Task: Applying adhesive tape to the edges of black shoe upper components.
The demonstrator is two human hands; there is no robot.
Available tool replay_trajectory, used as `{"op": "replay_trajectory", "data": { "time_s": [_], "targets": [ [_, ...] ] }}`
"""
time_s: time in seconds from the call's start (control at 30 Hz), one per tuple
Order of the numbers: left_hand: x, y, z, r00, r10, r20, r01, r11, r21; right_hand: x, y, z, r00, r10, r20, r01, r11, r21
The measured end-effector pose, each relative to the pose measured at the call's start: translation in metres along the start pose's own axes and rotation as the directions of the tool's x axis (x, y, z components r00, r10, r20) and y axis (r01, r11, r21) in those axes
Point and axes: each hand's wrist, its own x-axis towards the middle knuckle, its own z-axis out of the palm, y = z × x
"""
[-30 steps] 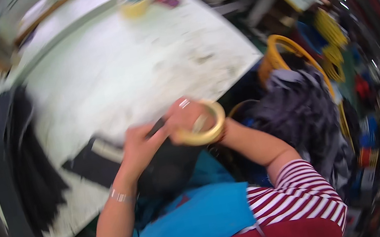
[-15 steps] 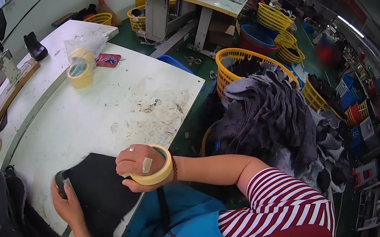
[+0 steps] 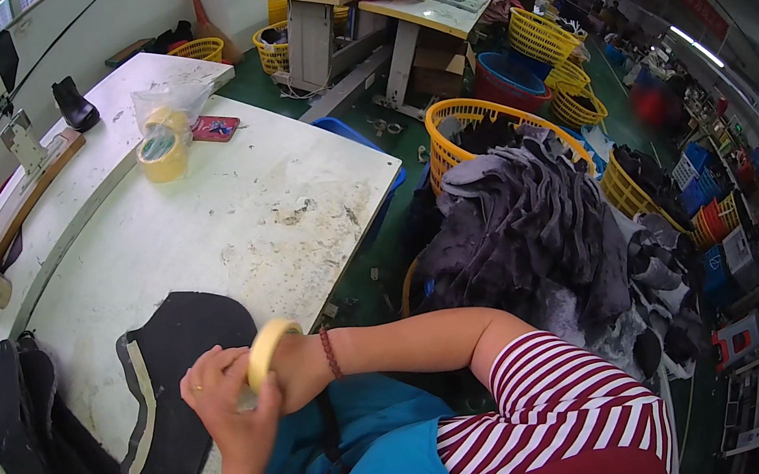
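A roll of masking tape (image 3: 269, 349), pale yellow, sits around my right hand (image 3: 298, 368) near the table's front edge. My left hand (image 3: 232, 405) has its fingers and thumb closed against the roll's left side. The fingers of my right hand are hidden behind the roll and my left hand. Just left of both hands, a dark, flat, curved piece of material (image 3: 182, 338) lies on the white table (image 3: 288, 177), with a pale strip (image 3: 141, 401) along its inner edge. Farther left hangs a stack of similar dark pieces (image 3: 13, 434), the top one also bearing a pale strip.
More tape rolls (image 3: 163, 157), a clear plastic bag and a red phone-like item (image 3: 215, 129) lie farther back. A black boot (image 3: 75, 104) stands on the raised side surface. To my right, grey fleecy pieces (image 3: 521, 232) heap beside a yellow basket (image 3: 453, 138).
My left hand has let go of the dark piece and moved right to the tape roll. The roll has turned more upright on my right hand. The pale strip now shows fully.
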Motion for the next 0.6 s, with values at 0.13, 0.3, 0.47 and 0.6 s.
{"op": "replay_trajectory", "data": {
  "time_s": [0.13,0.3,0.47,0.6],
  "targets": [
    [0.001,-0.031,-0.007,0.925,-0.376,0.055,0.347,0.775,-0.528,0.003,-0.013,0.006,0.989,0.143,0.04,-0.13,0.963,-0.234],
    [0.0,-0.062,-0.001,0.966,-0.257,-0.015,0.248,0.945,-0.216,-0.014,0.005,-0.028,0.992,0.084,-0.091,-0.116,0.886,-0.449],
    [-0.037,-0.105,-0.022,0.863,-0.476,-0.167,0.473,0.648,0.597,0.009,0.083,-0.067,0.954,0.297,0.036,-0.226,0.795,-0.563],
    [-0.045,-0.106,-0.031,0.778,-0.598,-0.193,0.611,0.649,0.453,0.024,0.127,-0.075,0.946,0.325,0.013,-0.223,0.677,-0.701]
  ]
}}
